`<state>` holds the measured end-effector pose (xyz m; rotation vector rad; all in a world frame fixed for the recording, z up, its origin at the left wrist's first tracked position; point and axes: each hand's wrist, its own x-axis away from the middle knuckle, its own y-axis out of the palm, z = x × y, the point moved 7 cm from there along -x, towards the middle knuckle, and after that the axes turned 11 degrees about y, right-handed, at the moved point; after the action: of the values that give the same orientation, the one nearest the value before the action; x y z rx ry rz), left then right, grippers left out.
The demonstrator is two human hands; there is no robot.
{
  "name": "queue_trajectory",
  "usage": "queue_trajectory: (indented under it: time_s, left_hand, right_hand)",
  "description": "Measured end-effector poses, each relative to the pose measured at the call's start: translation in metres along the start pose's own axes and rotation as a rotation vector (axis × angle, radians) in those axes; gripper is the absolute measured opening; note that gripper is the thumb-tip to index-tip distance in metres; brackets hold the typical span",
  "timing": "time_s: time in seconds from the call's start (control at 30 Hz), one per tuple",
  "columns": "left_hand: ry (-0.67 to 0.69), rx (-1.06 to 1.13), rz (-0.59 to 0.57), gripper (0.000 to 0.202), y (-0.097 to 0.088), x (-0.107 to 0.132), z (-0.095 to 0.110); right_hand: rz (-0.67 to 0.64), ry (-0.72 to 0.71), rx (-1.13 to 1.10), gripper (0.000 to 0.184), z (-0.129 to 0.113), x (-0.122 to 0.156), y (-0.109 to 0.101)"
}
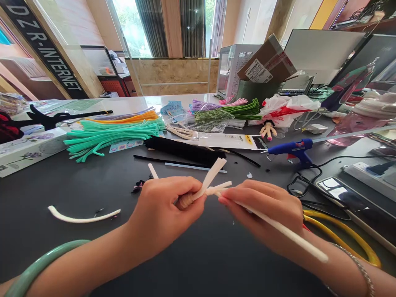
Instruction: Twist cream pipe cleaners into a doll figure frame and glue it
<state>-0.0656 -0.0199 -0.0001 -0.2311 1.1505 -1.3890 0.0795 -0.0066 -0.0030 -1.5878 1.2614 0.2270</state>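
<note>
My left hand (pixel 163 214) is closed around a small tan coiled piece (pixel 185 201) with white pipe cleaner ends (pixel 213 175) sticking up from it. My right hand (pixel 266 208) pinches a long white pipe cleaner (pixel 287 233) that runs back past my wrist to the lower right; its tip meets the coiled piece between my hands. Both hands hover just above the dark table (pixel 93 181). A short white stub (pixel 152 170) pokes up behind my left hand.
A curved white pipe cleaner (pixel 82 217) lies at the left. Behind are mint green (pixel 111 136), orange, black (pixel 182 150) and dark green (pixel 244 109) bundles. A blue glue gun (pixel 291 149), a phone (pixel 340 194) and yellow-handled scissors (pixel 346 235) sit at the right.
</note>
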Motion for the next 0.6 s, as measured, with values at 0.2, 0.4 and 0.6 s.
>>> queue_trajectory:
  time_s: [0.2,0.4,0.6]
  left_hand:
    - [0.041,0.135,-0.201,0.018,0.008,-0.006,0.0]
    - [-0.124,0.53,-0.417,0.017,0.021,-0.002,-0.007]
    - [-0.301,0.844,-0.413,0.008,0.034,0.002,-0.014]
  right_hand:
    - [-0.097,0.093,-0.24,0.013,0.013,-0.01,0.001]
    - [-0.527,0.727,-0.941,0.009,0.045,0.0,0.043]
    - [-0.807,1.067,-1.431,0.024,0.032,0.021,0.073]
